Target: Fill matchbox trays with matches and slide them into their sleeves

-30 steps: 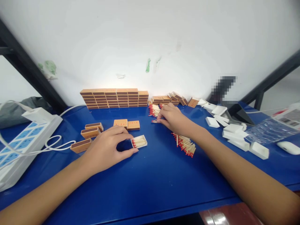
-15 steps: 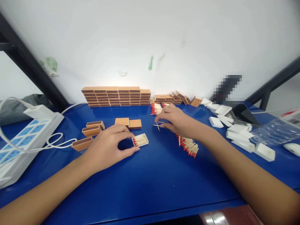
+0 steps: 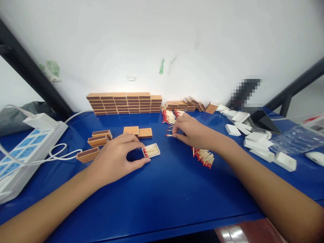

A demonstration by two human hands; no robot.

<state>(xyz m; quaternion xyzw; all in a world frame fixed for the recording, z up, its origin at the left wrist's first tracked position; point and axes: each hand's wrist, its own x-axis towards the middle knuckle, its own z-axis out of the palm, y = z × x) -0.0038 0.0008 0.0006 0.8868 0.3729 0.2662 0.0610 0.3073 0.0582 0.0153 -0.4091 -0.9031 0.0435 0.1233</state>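
A small white matchbox tray [image 3: 158,154] with red-headed matches lies on the blue table, its heads toward the left. My left hand [image 3: 118,152] steadies the tray's left end between thumb and fingers. To the right of it, my right hand [image 3: 191,131] pinches a match [image 3: 168,135], whose red head points left. Other loose matches lie just beyond those fingertips, partly hidden. Behind my right hand is a pile of matches [image 3: 168,116]; a second match pile [image 3: 205,158] spreads in front of its wrist.
Stacked matchboxes [image 3: 121,104] line the wall, with a looser matchbox heap [image 3: 191,103] to their right. Two matchboxes [image 3: 145,133] lie behind the tray; several more [image 3: 88,154] stand at left. White empty trays [image 3: 258,145] scatter on the right. A power strip [image 3: 32,145] with cables occupies the left.
The crossed matches at my right fingertips have separated, and a single match now points left from the pinch. My left hand and the tray stay in place.
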